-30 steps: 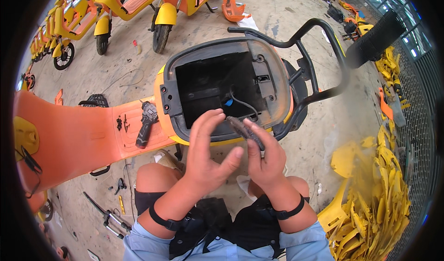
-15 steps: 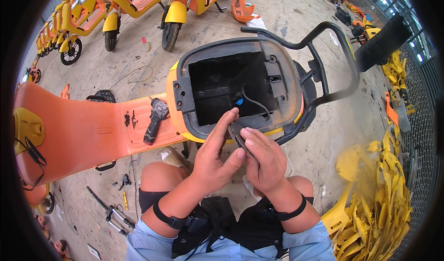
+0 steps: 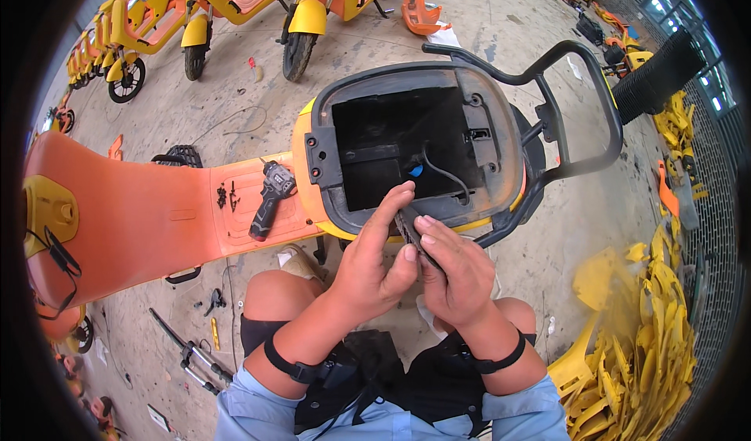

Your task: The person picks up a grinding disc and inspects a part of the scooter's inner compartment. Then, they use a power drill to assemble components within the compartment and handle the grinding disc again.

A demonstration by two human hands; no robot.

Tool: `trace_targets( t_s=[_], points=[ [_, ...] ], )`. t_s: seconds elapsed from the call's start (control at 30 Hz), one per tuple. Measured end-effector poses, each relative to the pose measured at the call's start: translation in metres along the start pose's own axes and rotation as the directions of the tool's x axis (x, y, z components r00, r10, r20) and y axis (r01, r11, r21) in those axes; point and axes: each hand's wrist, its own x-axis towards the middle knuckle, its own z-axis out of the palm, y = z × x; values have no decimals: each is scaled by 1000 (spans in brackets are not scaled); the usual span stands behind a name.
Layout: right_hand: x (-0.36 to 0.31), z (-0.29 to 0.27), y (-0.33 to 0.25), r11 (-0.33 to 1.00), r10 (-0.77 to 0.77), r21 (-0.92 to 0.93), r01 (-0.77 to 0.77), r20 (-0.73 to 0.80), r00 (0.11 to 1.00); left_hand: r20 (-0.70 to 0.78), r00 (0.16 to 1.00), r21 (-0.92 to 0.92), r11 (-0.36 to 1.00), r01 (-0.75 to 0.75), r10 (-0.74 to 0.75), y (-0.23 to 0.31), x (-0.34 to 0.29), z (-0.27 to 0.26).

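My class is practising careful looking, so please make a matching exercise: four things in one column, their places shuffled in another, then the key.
Things
1. Drill
2. Blue piece
3. Yellow panels
4. Dark piece

Places
A. Heaped at the picture's lower right
B. Between the left hand and right hand
C. On the orange footboard
D. Inside the open compartment

Pairs: 1-C, 2-D, 3-A, 4-B
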Motion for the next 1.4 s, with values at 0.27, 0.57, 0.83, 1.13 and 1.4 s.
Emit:
trace_targets(
  t_s=[0.27, 0.57, 0.83, 1.13, 1.4],
  points=[
    [-1, 0, -3, 999, 28, 19, -28, -1, 1000, -19, 1000, 54, 998, -22, 23, -4, -3, -1],
    [5, -2, -16, 996, 90, 1, -90, 10, 996, -75, 991, -2, 994, 112, -111, 7, -4, -3],
    [-1, 2, -15, 968, 235, 95, -231, -28, 972, -121, 989, 83, 992, 96, -85, -2, -11, -3],
    [-9, 9, -27, 895, 302, 333, -298, 43, 952, -166, 985, 218, 976, -5, 42, 12, -8, -2],
    [-2, 3, -23, 776, 436, 300, -554, 378, 816, -129, 987, 363, 931, -43, 96, 15, -6, -15]
  ],
)
